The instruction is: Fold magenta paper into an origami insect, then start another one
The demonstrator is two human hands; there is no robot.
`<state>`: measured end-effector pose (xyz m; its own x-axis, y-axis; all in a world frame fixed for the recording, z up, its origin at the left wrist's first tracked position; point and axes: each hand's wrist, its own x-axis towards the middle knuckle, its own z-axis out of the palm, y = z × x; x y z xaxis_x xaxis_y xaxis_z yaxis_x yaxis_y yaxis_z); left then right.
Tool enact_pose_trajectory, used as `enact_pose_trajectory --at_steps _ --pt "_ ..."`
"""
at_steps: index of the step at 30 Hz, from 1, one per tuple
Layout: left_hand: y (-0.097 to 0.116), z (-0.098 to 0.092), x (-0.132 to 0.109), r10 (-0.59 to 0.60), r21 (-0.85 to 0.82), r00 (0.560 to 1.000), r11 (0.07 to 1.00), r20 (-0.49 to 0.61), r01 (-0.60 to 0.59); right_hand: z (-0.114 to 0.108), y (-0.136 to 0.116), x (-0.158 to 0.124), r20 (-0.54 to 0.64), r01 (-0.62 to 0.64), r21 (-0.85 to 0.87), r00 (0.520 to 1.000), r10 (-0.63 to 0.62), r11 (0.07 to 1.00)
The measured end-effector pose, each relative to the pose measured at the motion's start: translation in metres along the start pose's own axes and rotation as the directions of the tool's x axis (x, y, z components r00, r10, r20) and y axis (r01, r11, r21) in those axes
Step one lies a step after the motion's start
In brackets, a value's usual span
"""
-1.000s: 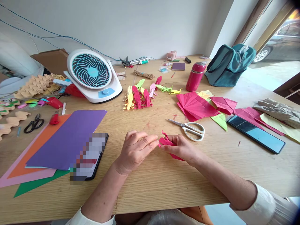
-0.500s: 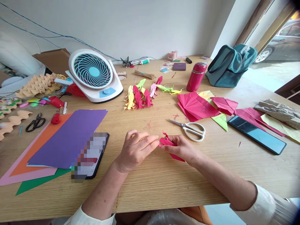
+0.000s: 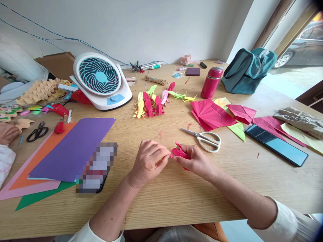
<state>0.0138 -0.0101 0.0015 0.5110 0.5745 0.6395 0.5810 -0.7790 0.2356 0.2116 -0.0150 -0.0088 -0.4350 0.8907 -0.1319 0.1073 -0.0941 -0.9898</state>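
Pale, straight-grained wood makes up the broad surface. Over its near part, both forearms angle inward, wrists bent slightly. Between the hands sits one folded piece of crisp pinkish-red paper, narrow and pointed, gripped between the thumb and fingers of the right hand. The left hand is curled, its fingertips drawn together at the paper's left end; whether they pinch it, I cannot tell.

Two smooth phones flank the arms, one left, one right. Flat sheets overlap, a purple one uppermost. Two scissors lie apart: white-handled just beyond the right hand, black-handled near a co-worker's hand. Farther off, folded paper figures cluster, overlapping too much to count. Beyond stand one round-grilled plastic fan, one glossy red flask and one teal fabric bag, before a plain wall.
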Motion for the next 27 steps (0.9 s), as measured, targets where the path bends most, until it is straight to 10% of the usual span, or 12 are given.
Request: enact_pose_trajectory --at_steps 7,27 --pt "0.004 0.009 -0.003 -0.267 -0.279 0.961 0.919 0.075 0.277 0.004 0.002 -0.002 -0.132 0.147 -0.263 0.974 -0.187 0.953" --pt "0.009 0.013 -0.004 -0.429 -0.312 0.889 0.833 0.158 0.457 0.012 0.008 -0.001 -0.18 0.239 -0.522 0.907 -0.379 0.819"
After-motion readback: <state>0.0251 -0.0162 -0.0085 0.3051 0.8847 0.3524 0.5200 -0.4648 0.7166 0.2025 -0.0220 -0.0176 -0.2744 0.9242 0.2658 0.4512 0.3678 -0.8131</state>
